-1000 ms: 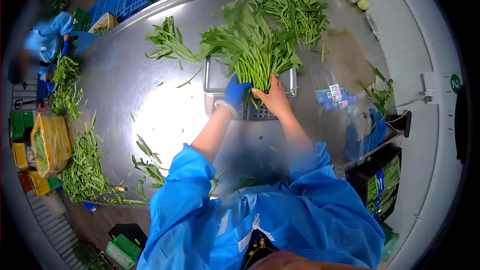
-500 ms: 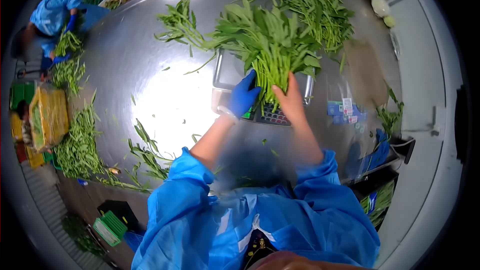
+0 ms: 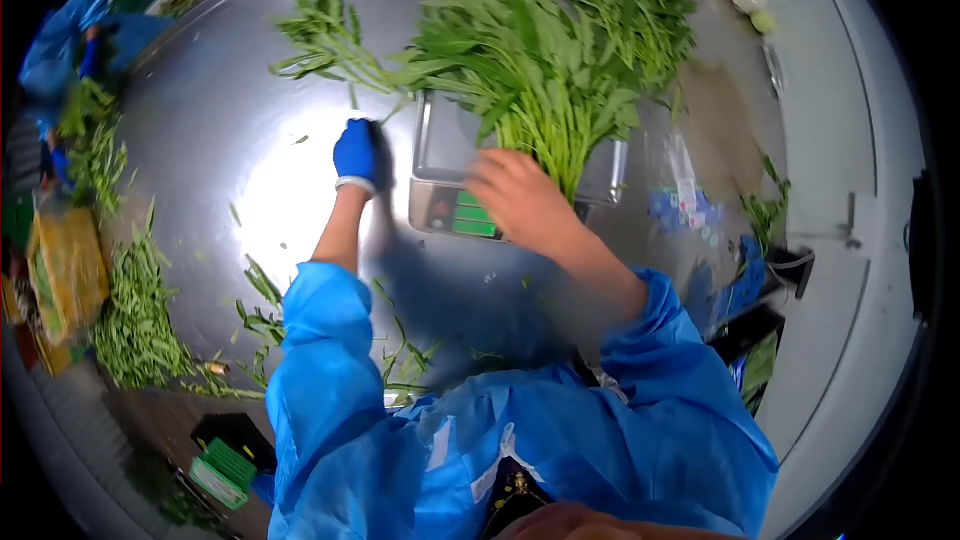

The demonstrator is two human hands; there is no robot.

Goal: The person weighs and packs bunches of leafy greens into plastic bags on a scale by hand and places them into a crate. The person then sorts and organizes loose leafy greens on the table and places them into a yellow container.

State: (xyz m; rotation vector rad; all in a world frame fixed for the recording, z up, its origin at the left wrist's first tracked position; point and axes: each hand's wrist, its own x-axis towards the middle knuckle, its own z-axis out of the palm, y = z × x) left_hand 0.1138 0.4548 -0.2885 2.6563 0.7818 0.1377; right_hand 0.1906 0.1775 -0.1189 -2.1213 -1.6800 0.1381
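A big bunch of leafy green stems (image 3: pixel 545 90), resembling water spinach, lies on the steel pan of a digital scale (image 3: pixel 432 208) with a lit green display. My right hand (image 3: pixel 520 195), bare and slightly blurred, is over the lower left of the stems, its fingers stretched out; whether it touches them I cannot tell. In a blue glove, my left hand (image 3: pixel 355 152) is low over the table, left of the scale. Its fingers are mostly hidden from me. Just beyond it lies a smaller bunch of greens (image 3: pixel 330 40).
Another heap of greens (image 3: pixel 640 20) lies behind the scale on the steel table (image 3: pixel 230 110). Blue-and-white labels (image 3: pixel 685 210) lie to the right. More greens (image 3: pixel 140 310) and a yellow crate (image 3: pixel 70 270) are at the left, near a co-worker in blue (image 3: pixel 60 40).
My left hand has left the bunch and moved left across the table. My right hand has shifted left over the stems, and the scale's display has come into sight.
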